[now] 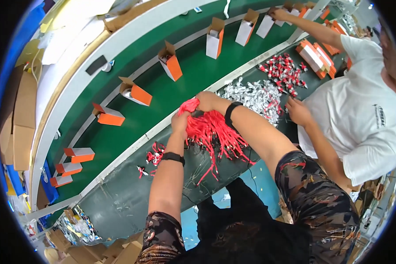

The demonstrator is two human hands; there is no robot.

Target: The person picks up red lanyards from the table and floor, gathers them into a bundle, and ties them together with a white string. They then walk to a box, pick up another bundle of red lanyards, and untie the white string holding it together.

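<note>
A thick bundle of red cords (211, 132) hangs over the dark work ledge (119, 198) beside the green conveyor belt (163, 88). My left hand (180, 121) grips the bundle at its left side, just below the top. My right hand (206, 101) clasps the bunched top end of the same bundle. Both wrists wear dark bands. A few loose red and white pieces (154, 155) lie on the ledge left of my left forearm.
Orange and white open boxes (170, 61) ride along the belt. To the right lie a pile of white pieces (251, 94), a pile of red and white pieces (284, 72) and stacked orange boxes (317, 55). A person in a white shirt (361, 110) reaches to the belt.
</note>
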